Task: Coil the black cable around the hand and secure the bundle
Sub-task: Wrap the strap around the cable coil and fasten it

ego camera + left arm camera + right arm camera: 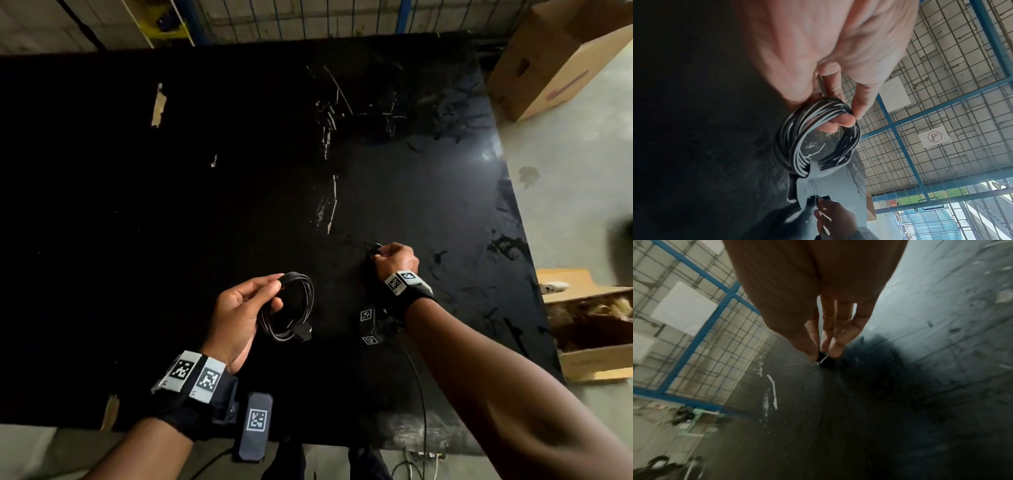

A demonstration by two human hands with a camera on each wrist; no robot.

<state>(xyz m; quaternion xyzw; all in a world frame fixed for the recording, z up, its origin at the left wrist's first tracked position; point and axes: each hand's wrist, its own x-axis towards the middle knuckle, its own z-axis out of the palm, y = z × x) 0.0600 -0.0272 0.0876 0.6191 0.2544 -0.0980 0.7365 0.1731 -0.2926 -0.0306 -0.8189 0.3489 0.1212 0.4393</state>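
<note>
The black cable [309, 297] is wound into a round coil [789, 134] of several loops, held just above the black table [171, 205]. My left hand [278, 289] pinches the coil's top between thumb and fingers [853, 116]. The cable's plug end [303, 331] hangs at the bottom of the coil. Farther right, my right hand [378, 251] reaches down to the table, and its fingertips [821, 356] pinch a small black piece [821, 359] with a thin bright edge. What that piece is cannot be told.
Pale scratches [330, 202] mark the middle of the tabletop. A cardboard box [561, 58] stands at the back right and an open box [596, 329] lies at the right. Blue-framed wire mesh [308, 17] runs behind the table. A tagged black device [256, 425] sits at the near edge.
</note>
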